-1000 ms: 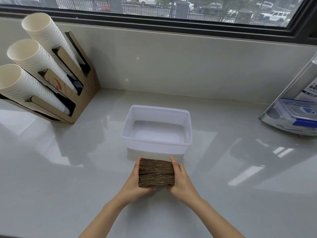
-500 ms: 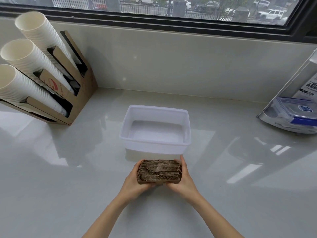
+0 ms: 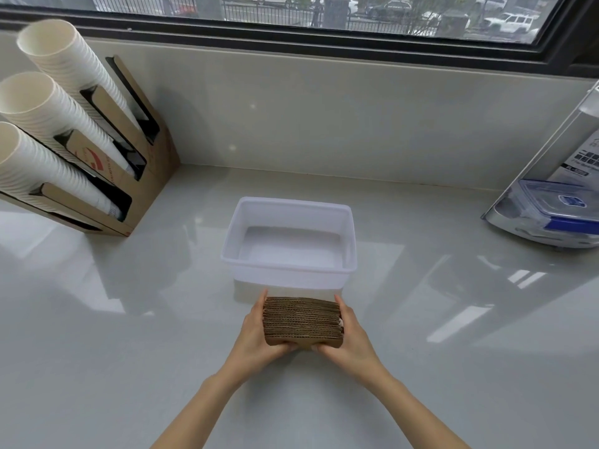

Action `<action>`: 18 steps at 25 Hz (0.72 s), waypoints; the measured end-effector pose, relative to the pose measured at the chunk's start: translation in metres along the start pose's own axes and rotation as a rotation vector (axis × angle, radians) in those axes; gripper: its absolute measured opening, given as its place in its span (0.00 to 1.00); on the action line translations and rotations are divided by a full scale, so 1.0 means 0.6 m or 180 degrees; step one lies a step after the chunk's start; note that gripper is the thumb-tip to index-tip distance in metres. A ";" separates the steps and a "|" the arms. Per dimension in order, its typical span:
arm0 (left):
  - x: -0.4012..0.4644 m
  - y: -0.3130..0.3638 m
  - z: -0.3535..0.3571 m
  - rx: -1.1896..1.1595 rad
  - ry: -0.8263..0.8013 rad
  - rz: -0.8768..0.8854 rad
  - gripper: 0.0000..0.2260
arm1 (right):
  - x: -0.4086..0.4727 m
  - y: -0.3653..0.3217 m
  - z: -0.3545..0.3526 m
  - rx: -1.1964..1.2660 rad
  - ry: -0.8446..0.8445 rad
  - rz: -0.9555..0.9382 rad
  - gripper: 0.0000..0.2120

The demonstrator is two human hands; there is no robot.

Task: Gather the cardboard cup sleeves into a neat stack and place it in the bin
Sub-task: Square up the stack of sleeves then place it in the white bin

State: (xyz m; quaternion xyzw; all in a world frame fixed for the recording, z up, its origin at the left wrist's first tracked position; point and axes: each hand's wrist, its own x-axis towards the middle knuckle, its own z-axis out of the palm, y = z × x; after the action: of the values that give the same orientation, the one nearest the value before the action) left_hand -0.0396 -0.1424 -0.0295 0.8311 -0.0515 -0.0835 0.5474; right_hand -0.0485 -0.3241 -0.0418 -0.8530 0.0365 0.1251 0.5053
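Note:
A brown stack of cardboard cup sleeves (image 3: 303, 320) sits between both palms, just in front of the near wall of a white translucent plastic bin (image 3: 290, 279). My left hand (image 3: 257, 335) presses its left end and my right hand (image 3: 350, 335) presses its right end, thumbs under the near edge. The sleeves lie flat and roughly aligned, with the corrugated edges facing me. Nothing is inside the bin. Whether the stack touches the counter is hidden by my hands.
A cardboard holder (image 3: 136, 176) with three tilted columns of white paper cups (image 3: 55, 111) stands at the back left. A boxed plastic container (image 3: 557, 209) leans at the right edge. The grey counter (image 3: 129, 351) meets a low wall under a window.
The stack has widened slightly and shifted a little right between my hands, which stay on its two ends in front of the bin.

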 end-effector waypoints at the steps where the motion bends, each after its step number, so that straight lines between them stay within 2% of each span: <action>1: -0.001 -0.005 0.001 0.0133 -0.0011 0.0001 0.42 | 0.000 0.001 0.000 -0.0113 -0.0056 -0.0019 0.50; 3: 0.004 -0.015 -0.002 0.0436 -0.0063 -0.0085 0.52 | 0.006 0.000 -0.004 -0.0342 -0.0165 -0.0093 0.54; 5: 0.009 -0.024 -0.006 0.0715 -0.0238 -0.0176 0.54 | 0.012 -0.007 -0.010 -0.0777 -0.0297 -0.0226 0.52; 7: 0.013 -0.033 -0.009 0.0890 -0.0375 -0.0190 0.50 | 0.014 -0.011 -0.015 -0.1060 -0.0384 -0.0317 0.47; 10: 0.017 -0.036 -0.014 0.0863 -0.0321 -0.0168 0.43 | 0.013 -0.014 -0.017 -0.1057 -0.0406 -0.0407 0.41; 18: 0.003 -0.024 -0.015 0.0858 -0.0358 -0.0138 0.44 | 0.007 -0.014 -0.024 -0.1097 -0.0445 -0.0473 0.38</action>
State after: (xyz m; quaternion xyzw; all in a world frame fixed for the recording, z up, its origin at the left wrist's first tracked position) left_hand -0.0360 -0.1290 -0.0391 0.8920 -0.0749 -0.1341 0.4252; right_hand -0.0403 -0.3320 -0.0292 -0.9165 -0.0837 0.1508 0.3609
